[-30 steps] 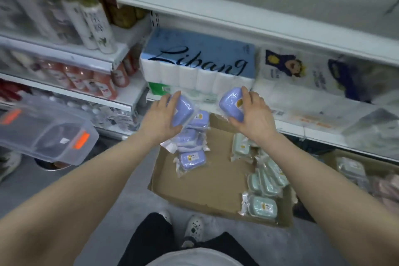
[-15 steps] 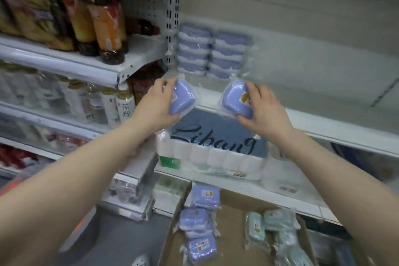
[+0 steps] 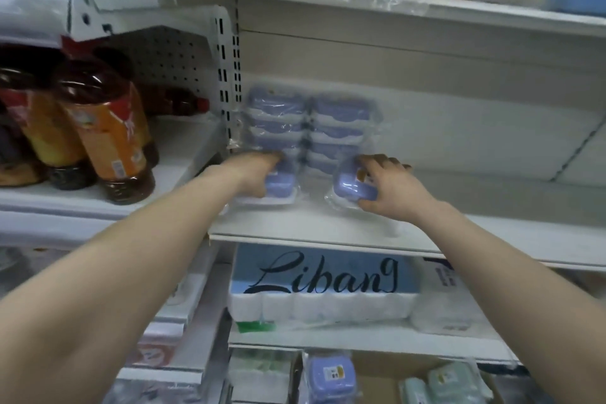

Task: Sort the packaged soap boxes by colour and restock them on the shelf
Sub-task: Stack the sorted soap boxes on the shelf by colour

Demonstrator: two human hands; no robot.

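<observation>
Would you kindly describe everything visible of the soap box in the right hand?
The soap box is a rounded lilac-blue plastic case sealed in clear crinkly wrap. The right hand grips it from the right, partly covering a small yellowish label. It sits tilted, its wrap reaching the white shelf, just in front of the stacked matching boxes.

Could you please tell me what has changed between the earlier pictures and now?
Both hands raised their boxes and moved them forward to the shelf. The left hand now holds the left purple soap box in front of the left stack, and the right hand holds the right purple soap box in front of the right stack. Neither hand let go. The stacks stayed as they were.
</observation>
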